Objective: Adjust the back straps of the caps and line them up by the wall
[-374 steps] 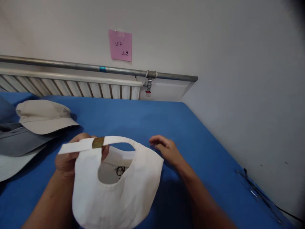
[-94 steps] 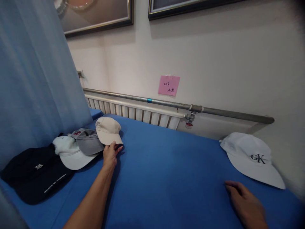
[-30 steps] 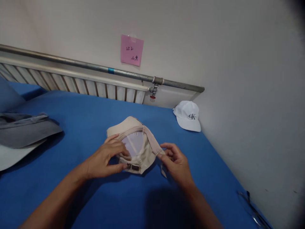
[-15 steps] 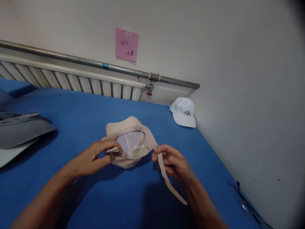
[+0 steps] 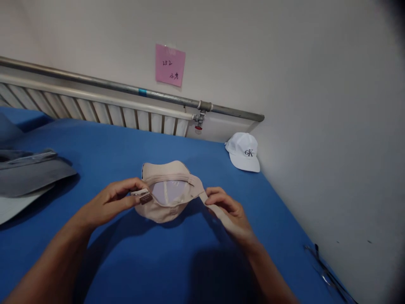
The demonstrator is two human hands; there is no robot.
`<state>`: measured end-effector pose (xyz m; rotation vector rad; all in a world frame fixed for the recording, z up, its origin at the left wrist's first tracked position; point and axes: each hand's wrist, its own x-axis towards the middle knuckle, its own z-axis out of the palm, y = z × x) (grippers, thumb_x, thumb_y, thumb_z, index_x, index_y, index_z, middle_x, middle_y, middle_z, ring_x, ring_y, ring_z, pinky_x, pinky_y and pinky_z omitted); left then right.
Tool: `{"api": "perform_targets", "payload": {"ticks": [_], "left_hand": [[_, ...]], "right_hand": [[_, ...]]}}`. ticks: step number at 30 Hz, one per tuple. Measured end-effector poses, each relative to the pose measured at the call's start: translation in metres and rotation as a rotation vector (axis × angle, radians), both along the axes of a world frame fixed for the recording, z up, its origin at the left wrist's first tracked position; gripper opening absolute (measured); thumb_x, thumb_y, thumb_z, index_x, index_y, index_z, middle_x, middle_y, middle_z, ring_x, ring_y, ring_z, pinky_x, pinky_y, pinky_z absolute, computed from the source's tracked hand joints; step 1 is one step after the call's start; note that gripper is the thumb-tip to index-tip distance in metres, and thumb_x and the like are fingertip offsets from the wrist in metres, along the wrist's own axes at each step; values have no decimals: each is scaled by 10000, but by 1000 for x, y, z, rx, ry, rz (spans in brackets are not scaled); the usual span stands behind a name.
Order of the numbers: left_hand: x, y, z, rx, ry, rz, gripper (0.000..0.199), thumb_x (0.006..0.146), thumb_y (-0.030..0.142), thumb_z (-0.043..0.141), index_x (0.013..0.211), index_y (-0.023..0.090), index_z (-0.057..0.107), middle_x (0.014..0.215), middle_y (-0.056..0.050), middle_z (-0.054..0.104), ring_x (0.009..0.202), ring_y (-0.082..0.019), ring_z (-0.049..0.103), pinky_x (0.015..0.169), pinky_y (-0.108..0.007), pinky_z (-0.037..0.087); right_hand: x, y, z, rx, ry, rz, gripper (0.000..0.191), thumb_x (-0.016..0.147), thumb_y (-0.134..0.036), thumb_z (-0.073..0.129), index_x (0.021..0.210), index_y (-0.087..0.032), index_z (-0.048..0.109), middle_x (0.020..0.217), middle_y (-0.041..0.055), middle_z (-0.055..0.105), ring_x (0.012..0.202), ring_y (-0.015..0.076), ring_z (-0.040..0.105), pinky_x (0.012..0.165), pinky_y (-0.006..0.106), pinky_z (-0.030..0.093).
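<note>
A beige baseball cap (image 5: 166, 214) lies upturned on the blue surface, its inside and pale lining facing me. At its left, my left hand (image 5: 109, 202) pinches the short strap end, where a small metal buckle (image 5: 145, 198) shows beside the fingertips. The long beige strap (image 5: 225, 219) runs off the cap's right side and lies across my right hand (image 5: 234, 209), whose fingers are closed on it. The strap's free end trails over the wrist. The strap and buckle are apart.
A white cap (image 5: 243, 151) with dark letters sits at the back right by the wall. Grey hats (image 5: 34, 175) are stacked at the left. Eyeglasses (image 5: 325, 270) lie at the right edge. Behind are a radiator (image 5: 126, 116), a metal pipe (image 5: 104, 84) and a pink note (image 5: 170, 65).
My left hand has moved a little left with the buckle, which now shows more clearly. The strap, hanging down before, now lies over my right hand and wrist.
</note>
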<state>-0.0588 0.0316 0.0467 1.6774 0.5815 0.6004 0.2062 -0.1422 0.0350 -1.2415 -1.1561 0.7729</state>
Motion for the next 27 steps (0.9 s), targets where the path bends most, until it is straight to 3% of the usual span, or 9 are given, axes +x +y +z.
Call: {"api": "perform_targets", "payload": {"ticks": [2, 4, 8, 11, 15, 18, 24, 27], "left_hand": [[-2, -1, 3, -2, 18, -58, 205, 779, 358, 687, 866, 180, 738, 843, -61, 681, 755, -176, 598, 663, -236, 477], [-5, -2, 5, -5, 21, -135, 173, 849, 330, 638, 914, 192, 721, 880, -45, 681, 784, -157, 599, 690, -230, 477], [-7, -5, 7, -95, -27, -258, 118, 844, 293, 669, 906, 203, 715, 848, -16, 674, 763, -122, 599, 670, -197, 469], [-2, -9, 5, -200, -42, -338, 106, 819, 265, 705, 895, 194, 724, 838, -17, 686, 756, -117, 613, 679, -197, 473], [10, -16, 1, -332, -57, -429, 113, 821, 238, 697, 916, 181, 723, 816, -12, 697, 736, -114, 620, 685, -203, 475], [16, -19, -2, -372, -50, -435, 92, 820, 217, 689, 899, 179, 717, 801, -1, 697, 721, -103, 609, 672, -188, 460], [17, -19, -7, -368, -39, -338, 89, 817, 209, 686, 890, 168, 714, 794, -3, 683, 727, -105, 592, 669, -185, 444], [18, -19, -9, -379, -22, -361, 110, 806, 191, 683, 911, 175, 715, 812, -5, 688, 734, -109, 595, 671, -190, 445]], "right_hand": [[-1, -2, 4, 50, -106, -19, 61, 765, -296, 720, 765, -235, 723, 1216, 60, 613, 1093, 234, 563, 927, 361, 455], [-5, -5, 7, 91, -89, 22, 61, 780, -287, 699, 793, -229, 708, 1202, 63, 629, 1085, 237, 572, 930, 372, 458], [-23, -10, 6, 116, 188, 220, 64, 834, -248, 647, 895, -247, 666, 809, 8, 666, 725, 153, 622, 712, 304, 506], [-37, -10, 5, -23, 280, 316, 74, 848, -277, 643, 877, -212, 664, 706, -11, 628, 585, 103, 556, 597, 248, 463], [-50, -4, 0, -209, 317, 336, 184, 844, -350, 650, 793, -174, 643, 563, -45, 534, 474, 62, 423, 484, 199, 347], [-55, 1, -10, -275, 426, 359, 240, 782, -393, 709, 777, -169, 624, 533, -58, 511, 438, 46, 352, 449, 193, 287], [-57, 7, -23, -326, 515, 278, 272, 751, -417, 728, 811, -182, 605, 557, -46, 566, 449, 69, 460, 441, 199, 304], [-58, 8, -24, -339, 508, 301, 249, 751, -388, 725, 843, -174, 639, 522, -70, 506, 444, 56, 427, 440, 194, 286]]}}
